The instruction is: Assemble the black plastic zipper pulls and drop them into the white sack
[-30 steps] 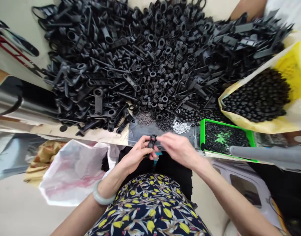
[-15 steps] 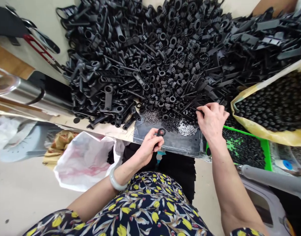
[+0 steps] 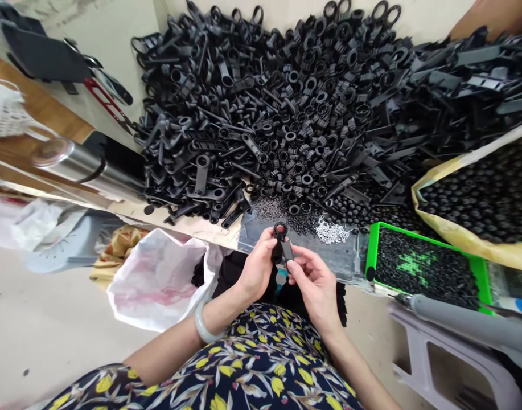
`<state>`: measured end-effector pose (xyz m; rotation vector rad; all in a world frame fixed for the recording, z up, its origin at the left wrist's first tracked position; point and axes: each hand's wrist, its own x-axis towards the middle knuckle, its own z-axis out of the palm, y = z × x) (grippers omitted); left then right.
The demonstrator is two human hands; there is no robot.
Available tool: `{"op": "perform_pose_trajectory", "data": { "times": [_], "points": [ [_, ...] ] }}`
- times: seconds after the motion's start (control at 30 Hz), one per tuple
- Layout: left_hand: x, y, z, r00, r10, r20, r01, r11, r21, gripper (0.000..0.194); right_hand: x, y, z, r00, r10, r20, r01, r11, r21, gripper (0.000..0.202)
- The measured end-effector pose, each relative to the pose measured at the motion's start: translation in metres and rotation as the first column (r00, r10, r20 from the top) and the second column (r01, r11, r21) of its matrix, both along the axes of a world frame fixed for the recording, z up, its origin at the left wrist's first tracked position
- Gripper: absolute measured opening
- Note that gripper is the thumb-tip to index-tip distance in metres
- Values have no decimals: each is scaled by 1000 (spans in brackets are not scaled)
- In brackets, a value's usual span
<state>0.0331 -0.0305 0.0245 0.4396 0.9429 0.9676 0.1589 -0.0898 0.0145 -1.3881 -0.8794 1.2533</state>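
Observation:
My left hand pinches a black ring-ended part over the front edge of the table. My right hand is closed on a flat black piece, held against the ring-ended part. Just beyond my hands, a pile of silver pins lies on a grey plate, beside small black bits. A large heap of black plastic parts covers the table behind them.
A green tray of small black pieces and a yellow-edged bag of black balls stand at the right. A steel flask lies at the left. A white bag hangs below the table, and a grey tool juts in at the lower right.
My right hand has come back from the heap to my left hand, with a flat black piece in its fingers. The view has shifted slightly.

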Motion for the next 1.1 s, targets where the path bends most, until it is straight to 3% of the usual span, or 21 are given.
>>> {"op": "perform_pose_trajectory", "data": {
  "times": [0.17,0.43,0.63,0.83,1.0,1.1],
  "points": [
    [1,-6,0,999,-44,-26,44,999,-5,39,-10,5,-3,998,-54,-12,54,998,12,35],
    [7,-13,-3,999,-12,-36,13,999,29,34,-23,5,-6,990,-131,-56,133,991,20,32],
    [9,-16,-3,997,-8,-78,18,992,123,33,-23,4,-2,991,-128,-27,129,991,34,31],
    [8,-14,-2,988,-37,-152,56,991,124,30,-26,1,-8,989,-139,-48,140,990,27,29],
    [4,-7,-2,982,38,-185,7,972,233,26,-20,-2,-8,990,-60,124,54,997,50,29],
    [1,-3,-2,983,36,-177,10,967,254,26,-9,4,-3,956,-101,277,79,993,90,30]
  ]
}}
